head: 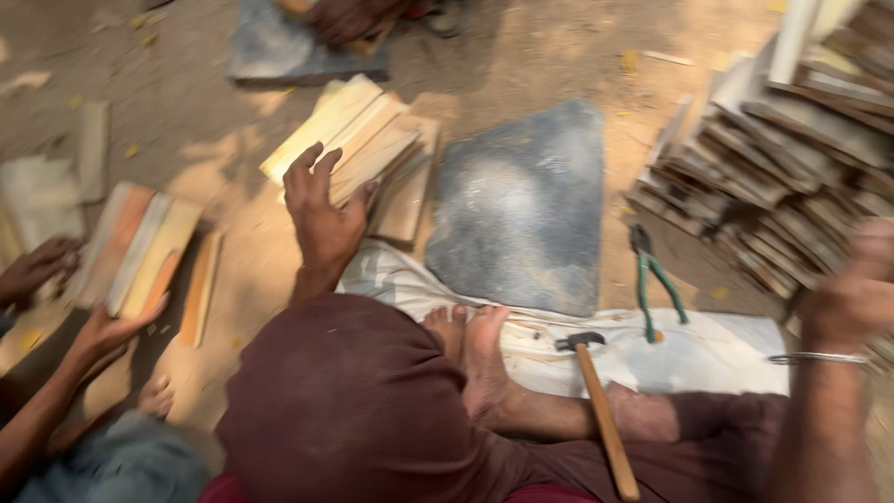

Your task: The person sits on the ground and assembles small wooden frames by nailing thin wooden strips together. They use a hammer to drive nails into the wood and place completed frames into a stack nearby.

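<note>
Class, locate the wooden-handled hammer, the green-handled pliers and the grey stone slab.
wooden-handled hammer (603,419), head view, mid-handle.
green-handled pliers (644,279), head view, left green handle.
grey stone slab (521,205), head view, bare centre.

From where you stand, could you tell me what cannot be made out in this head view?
- Right hand: motion-blurred near the right edge; its grip cannot be told.
- Stacked wood strips: blurred, cut off by the top and right edges.
- Co-worker's hands on the boards: the body is cut off at the left edge.
- Left hand covers part of the plank pile.
</note>
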